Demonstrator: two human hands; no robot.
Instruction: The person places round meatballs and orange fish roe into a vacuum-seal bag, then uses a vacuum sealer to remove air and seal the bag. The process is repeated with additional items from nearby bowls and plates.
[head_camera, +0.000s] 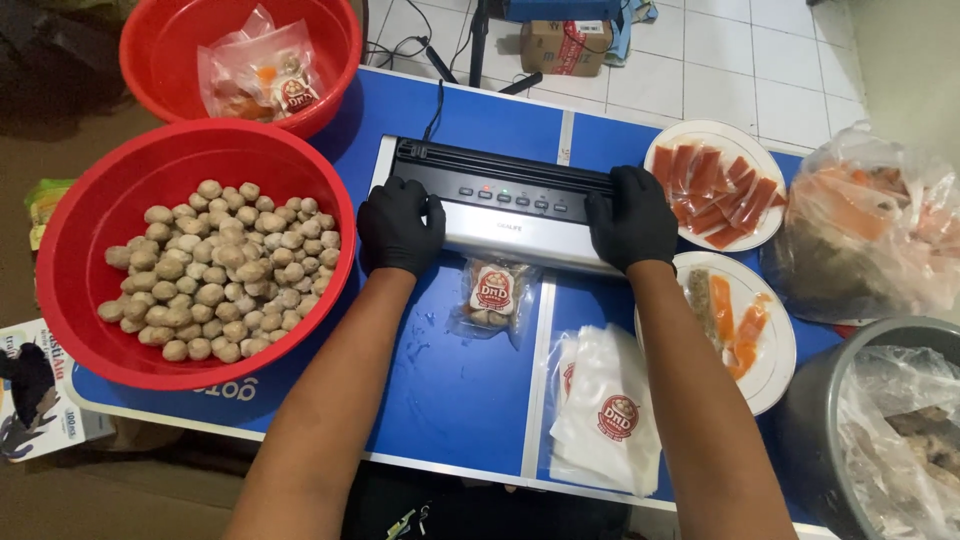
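Small home-run food packing spot, not a commercial kitchen. Evidence: low blue folding counter (470, 390) set over white tiled floor (740, 60); vacuum sealer (500, 200) w/ cord trailing off the back; big red basin (70, 260) full of meatballs (220, 270); 2nd red basin (170, 40) w/ sealed packs (262, 75); stack of empty printed pouches (605, 410); white plates (760, 150) of sliced orange/red food; cardboard box (565, 45) on floor. Black food-handling gloves fit that too.
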